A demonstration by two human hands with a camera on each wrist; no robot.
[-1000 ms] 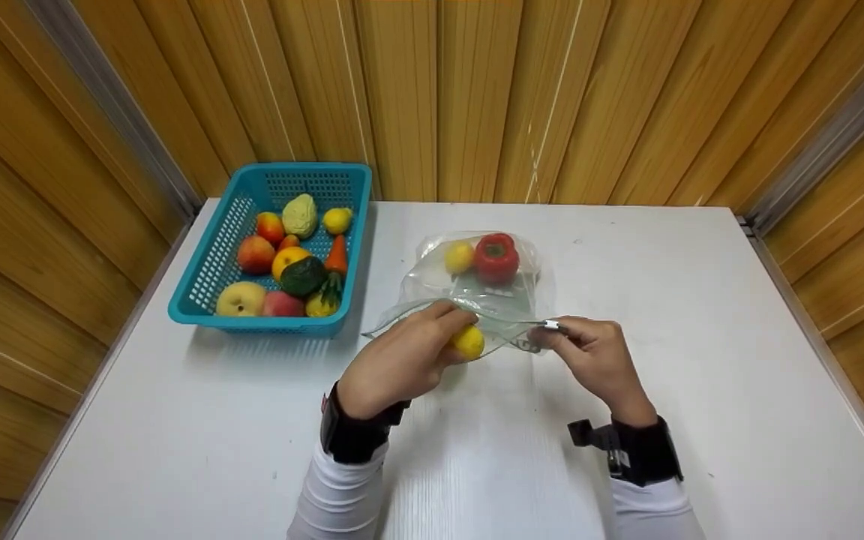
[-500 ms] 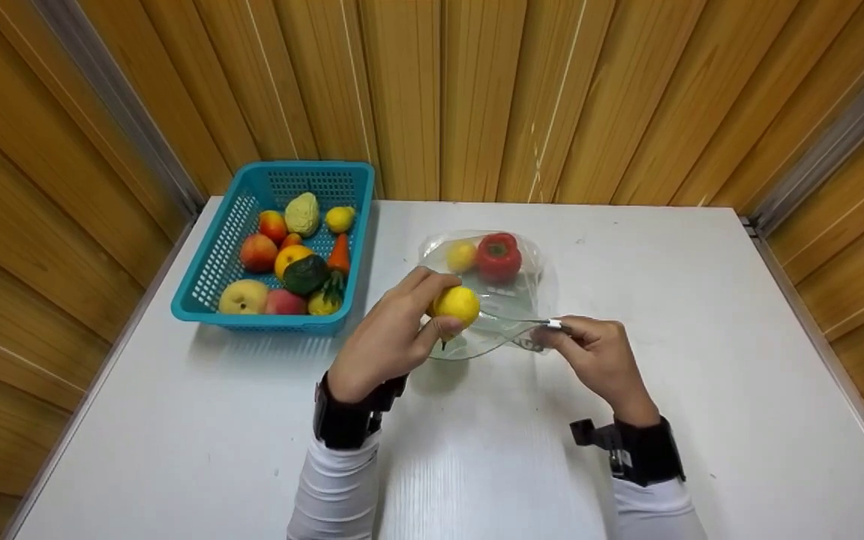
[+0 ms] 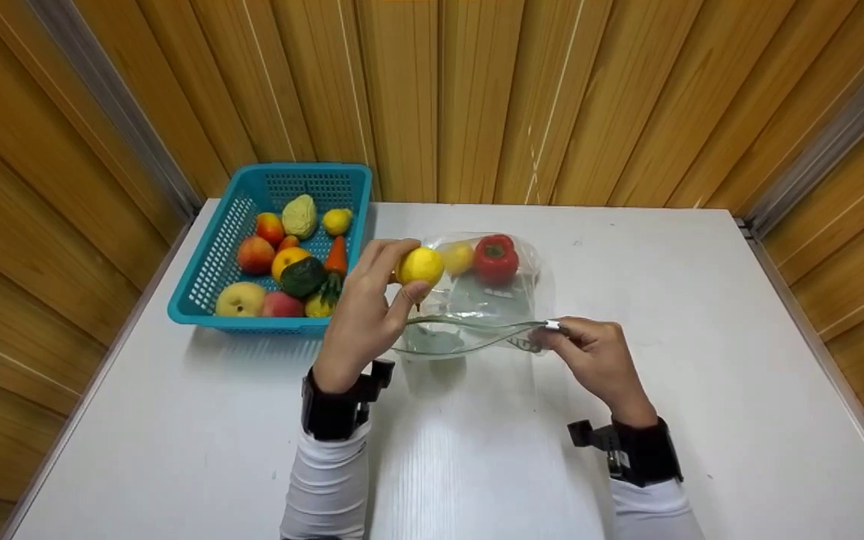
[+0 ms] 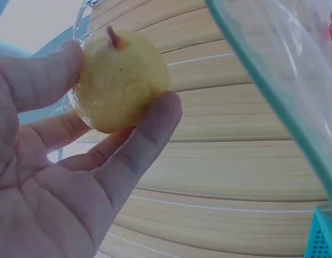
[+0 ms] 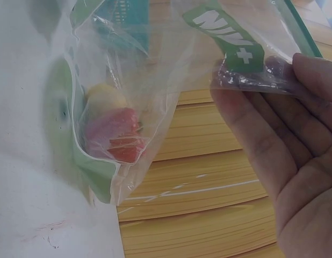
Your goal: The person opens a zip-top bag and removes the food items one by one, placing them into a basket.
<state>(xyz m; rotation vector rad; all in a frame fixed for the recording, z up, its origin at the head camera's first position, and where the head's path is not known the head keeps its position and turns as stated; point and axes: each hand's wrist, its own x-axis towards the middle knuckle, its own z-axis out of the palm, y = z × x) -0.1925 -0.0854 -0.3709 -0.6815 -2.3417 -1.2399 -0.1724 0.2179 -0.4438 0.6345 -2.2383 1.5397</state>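
Note:
My left hand (image 3: 367,313) holds a round yellow fruit (image 3: 421,266) with a short brown stem between thumb and fingertips. It is above the table, just left of and over the mouth of a clear zip bag (image 3: 499,304). In the left wrist view, the yellow fruit (image 4: 120,80) shows its stem end. My right hand (image 3: 593,360) pinches the bag's right corner beside the white zip slider (image 3: 553,325). The bag's mouth gapes, its green-edged lips apart. Inside, near the far end, lie a red bell pepper (image 3: 496,259) and another yellow fruit (image 3: 457,257).
A blue plastic basket (image 3: 181,300) stands at the back left with several fruits and vegetables, among them a carrot (image 3: 337,256), a lemon (image 3: 337,221) and a peach (image 3: 256,255). Wood-patterned walls (image 3: 477,97) border the white table (image 3: 702,322) at the back and sides.
My left hand has drawn the yellow fruit away from the bag's mouth, up and to the left. It has let go of the bag's left edge. My right hand has kept its hold.

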